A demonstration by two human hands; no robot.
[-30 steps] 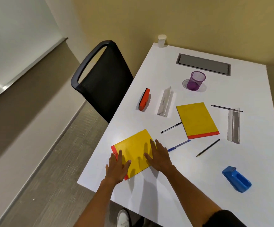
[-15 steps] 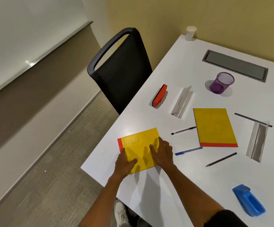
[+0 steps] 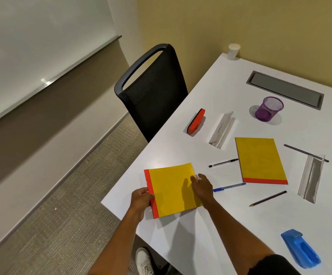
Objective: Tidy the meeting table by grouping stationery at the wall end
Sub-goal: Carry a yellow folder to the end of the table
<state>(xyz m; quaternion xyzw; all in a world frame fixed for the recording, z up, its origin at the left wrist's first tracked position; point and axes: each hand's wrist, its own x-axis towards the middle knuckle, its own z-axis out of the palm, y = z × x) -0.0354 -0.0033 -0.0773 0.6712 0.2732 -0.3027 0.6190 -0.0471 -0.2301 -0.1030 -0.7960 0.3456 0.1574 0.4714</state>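
Against yellow wall (image 3: pixel 240 20) — white table (image 3: pixel 210 245)

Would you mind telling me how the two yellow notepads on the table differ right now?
The near notepad is gripped by both hands, left hand on its red edge and right hand on the opposite edge; the far notepad lies untouched on the table. The near notepad's far corner curls upward, while the far one lies flat. The near notepad's red strip faces left; the far one's faces the person. Both are yellow with one red strip.
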